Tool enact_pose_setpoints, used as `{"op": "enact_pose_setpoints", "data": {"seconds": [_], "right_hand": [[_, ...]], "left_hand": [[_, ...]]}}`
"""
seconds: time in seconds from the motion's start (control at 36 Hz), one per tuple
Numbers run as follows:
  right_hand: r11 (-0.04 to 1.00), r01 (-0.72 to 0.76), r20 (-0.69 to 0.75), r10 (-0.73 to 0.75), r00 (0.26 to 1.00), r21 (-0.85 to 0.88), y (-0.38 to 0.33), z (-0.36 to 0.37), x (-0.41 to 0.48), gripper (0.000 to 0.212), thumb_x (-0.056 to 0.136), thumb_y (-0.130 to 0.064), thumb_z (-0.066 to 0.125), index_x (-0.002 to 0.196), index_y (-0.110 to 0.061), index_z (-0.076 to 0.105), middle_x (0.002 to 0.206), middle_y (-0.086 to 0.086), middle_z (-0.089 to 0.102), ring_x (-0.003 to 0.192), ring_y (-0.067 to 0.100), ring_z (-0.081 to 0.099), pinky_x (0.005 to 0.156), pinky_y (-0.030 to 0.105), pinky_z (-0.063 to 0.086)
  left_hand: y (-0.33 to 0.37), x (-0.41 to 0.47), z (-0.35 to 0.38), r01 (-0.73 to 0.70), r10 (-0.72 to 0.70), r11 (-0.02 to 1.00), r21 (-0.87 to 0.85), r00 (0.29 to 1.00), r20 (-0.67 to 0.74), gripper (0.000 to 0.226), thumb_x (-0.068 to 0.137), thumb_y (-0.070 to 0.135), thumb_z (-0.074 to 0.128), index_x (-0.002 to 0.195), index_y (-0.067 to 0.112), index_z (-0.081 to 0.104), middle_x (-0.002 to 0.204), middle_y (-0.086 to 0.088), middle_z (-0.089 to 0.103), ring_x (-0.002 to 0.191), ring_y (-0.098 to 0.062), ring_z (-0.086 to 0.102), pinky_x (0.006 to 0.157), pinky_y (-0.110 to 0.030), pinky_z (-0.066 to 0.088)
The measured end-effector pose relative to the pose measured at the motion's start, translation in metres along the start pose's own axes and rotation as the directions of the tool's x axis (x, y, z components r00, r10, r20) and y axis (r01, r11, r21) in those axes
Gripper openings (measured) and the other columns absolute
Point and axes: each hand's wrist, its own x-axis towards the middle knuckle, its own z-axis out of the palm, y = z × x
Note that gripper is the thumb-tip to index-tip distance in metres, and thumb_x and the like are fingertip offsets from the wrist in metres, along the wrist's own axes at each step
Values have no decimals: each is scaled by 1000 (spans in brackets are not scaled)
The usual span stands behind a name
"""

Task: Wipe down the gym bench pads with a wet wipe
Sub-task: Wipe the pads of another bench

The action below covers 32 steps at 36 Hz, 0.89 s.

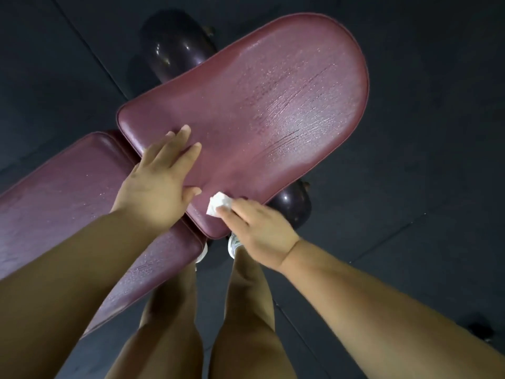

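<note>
- seat pad (259, 110): maroon vinyl, broad and rounded at the far end, narrower at the near end; creased down the middle, wet sheen and fine droplets over most of the surface.
- back pad (68, 192): same maroon vinyl, lower left, just beside the narrow end of the seat pad with a slim gap between; speckled with droplets.
- left hand (155, 187): released, fingers straight and slightly spread, palm down on the narrow end of the seat pad, thumb along the near edge.
- right hand (259, 228): grasping the wet wipe, pinched at the fingertips.
- wet wipe (218, 207): white, wadded small, pressed against the near edge of the seat pad, just beside the left thumb.
- roller pad (175, 50): dark purple, glossy, partly hidden behind the far left edge of the seat pad.
- second roller pad (291, 206): same finish, under the near edge, just past the right hand.
- floor (423, 105): dark matting with straight seams.
- shoes (234, 243): pale, below the seat pad's near corner, mostly hidden; bare legs beneath the arms.
</note>
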Motion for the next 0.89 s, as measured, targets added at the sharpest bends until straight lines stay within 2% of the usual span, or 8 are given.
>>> {"op": "enact_pose_setpoints", "data": {"seconds": [0.14,0.28,0.42,0.47,0.53,0.64,0.81,0.89], "right_hand": [[940,-329,-228,303,925,-87,57,-35,11,34,94,-16,42,122,-17,61,108,4,55,91,18,52,75,26,41],[713,-696,-533,622,574,83,41,-33,33,36,85,-5,49,118,-7,64,100,18,54,80,32,57,72,29,40],[961,-275,-107,270,957,-34,-31,16,27,38,98,-34,28,114,-22,60,102,4,57,90,24,50,74,29,36],[999,-10,26,9,1000,41,-46,23,21,42,96,-29,26,115,-14,61,99,6,58,87,25,53,71,32,41],[997,75,34,-74,997,-23,-41,17,22,40,90,-18,32,111,-9,65,91,10,59,79,29,57,62,36,46],[967,-248,-187,235,954,-49,9,-26,57,17,95,-25,45,94,-19,61,89,8,56,80,27,55,73,34,44],[692,-689,-454,696,556,218,32,-58,102,31,90,1,42,115,-9,57,106,3,38,83,22,48,86,32,46],[775,-614,-457,604,653,148,-2,-22,103,38,87,-3,41,120,-13,58,109,9,47,83,23,48,82,35,45]], "left_hand": [[-2,4,-1,-16,17,1000,-21,1000,15,73,78,24,75,142,17,42,156,5,21,140,-23,19,100,-51,39],[-3,4,-5,-14,16,1000,-26,997,76,73,84,26,69,146,21,32,158,11,9,143,-16,7,106,-45,34],[-13,6,-14,-55,61,997,-58,993,101,69,83,17,70,144,17,37,157,6,14,141,-17,13,111,-42,29],[-19,6,-21,-70,74,997,-45,993,91,66,83,16,70,142,15,40,156,4,19,136,-16,14,109,-44,33],[-25,6,-30,-16,17,1000,-9,995,95,67,85,19,67,144,17,36,155,3,16,135,-17,11,106,-43,34],[-45,7,-41,129,-135,990,57,984,116,75,88,27,63,149,23,20,156,4,2,139,-23,7,108,-43,30],[-66,2,-34,110,-112,994,17,983,144,86,87,28,65,151,28,8,157,13,-14,143,-21,11,108,-40,31],[-64,0,-33,108,-108,994,6,986,125,85,88,25,64,151,27,7,157,12,-13,142,-20,11,105,-39,33]]}}
